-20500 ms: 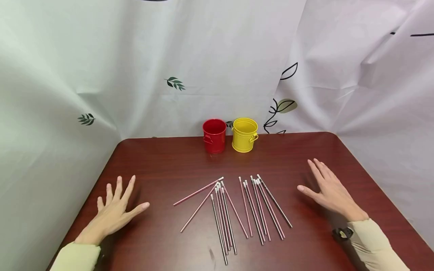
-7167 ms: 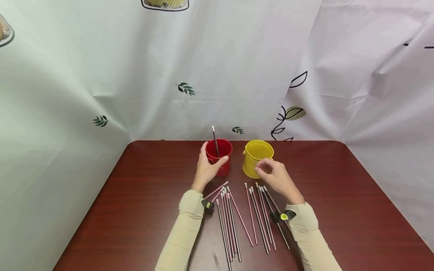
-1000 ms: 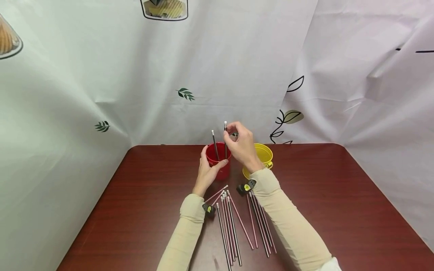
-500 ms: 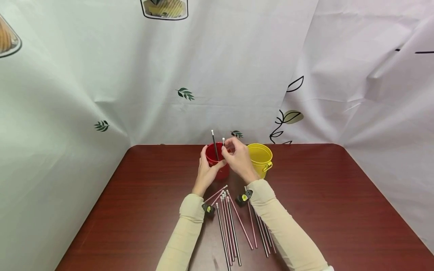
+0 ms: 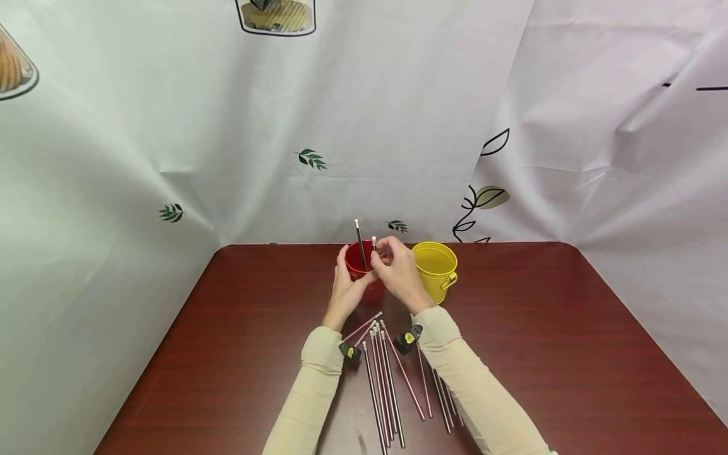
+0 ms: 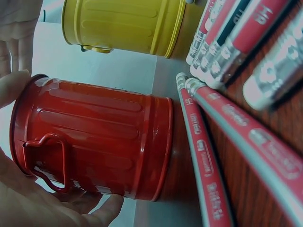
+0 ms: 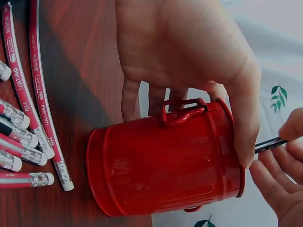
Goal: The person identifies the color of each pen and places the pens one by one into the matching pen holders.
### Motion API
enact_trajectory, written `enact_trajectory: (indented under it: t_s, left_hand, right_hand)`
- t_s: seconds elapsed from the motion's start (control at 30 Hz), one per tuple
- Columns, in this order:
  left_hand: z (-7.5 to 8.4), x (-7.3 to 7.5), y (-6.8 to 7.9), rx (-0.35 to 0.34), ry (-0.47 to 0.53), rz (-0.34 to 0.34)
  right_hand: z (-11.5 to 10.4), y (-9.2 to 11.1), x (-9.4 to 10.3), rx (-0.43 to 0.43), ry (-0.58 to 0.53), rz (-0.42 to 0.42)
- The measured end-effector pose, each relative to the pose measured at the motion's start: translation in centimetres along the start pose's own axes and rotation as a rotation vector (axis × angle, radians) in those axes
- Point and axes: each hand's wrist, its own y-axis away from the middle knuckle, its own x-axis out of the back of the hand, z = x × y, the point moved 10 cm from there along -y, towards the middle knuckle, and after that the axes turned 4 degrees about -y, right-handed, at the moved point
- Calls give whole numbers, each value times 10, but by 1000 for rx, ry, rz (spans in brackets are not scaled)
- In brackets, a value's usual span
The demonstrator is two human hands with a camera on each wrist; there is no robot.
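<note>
In the head view my left hand grips the side and rim of a small red metal bucket, fingers around one side and thumb at the other. One black pencil leans upright in it. My right hand pinches a second black pencil near its white eraser, the lower part down inside the red bucket. The left wrist view shows the bucket's handle beside the palm. To the right stands a small yellow bucket, near the right hand, with no pencils visible in it.
Several pink and black pencils lie fanned on the brown table before the red bucket. More pencils lie partly under the right forearm. A white patterned cloth hangs behind the table.
Over the last second my right hand has lowered its pencil into the red bucket. Earlier both hands lay apart, and the bucket held no visible pencils. The buckets now stand nearer; fewer pencils show at right.
</note>
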Motion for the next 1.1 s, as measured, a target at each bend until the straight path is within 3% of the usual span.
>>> enact_trajectory:
  t_s: [0.37,0.53,0.73,0.93,1.1]
  left_hand:
    - [1,-3,1,1,13,19]
    - [1,-3,0,6,16,23]
    - [2,-3,-2,1,24,20]
    - [2,-2,-3,2,21,17]
    - [0,-1,-1,23,22,11]
  right_hand:
    - [5,17,23,15,39,75]
    - [3,27,40,14,35,58]
    - [10,38,55,-63,74,-35]
    - [34,55,63,-221,110,-152]
    - [50,67,62,-329,190,-300]
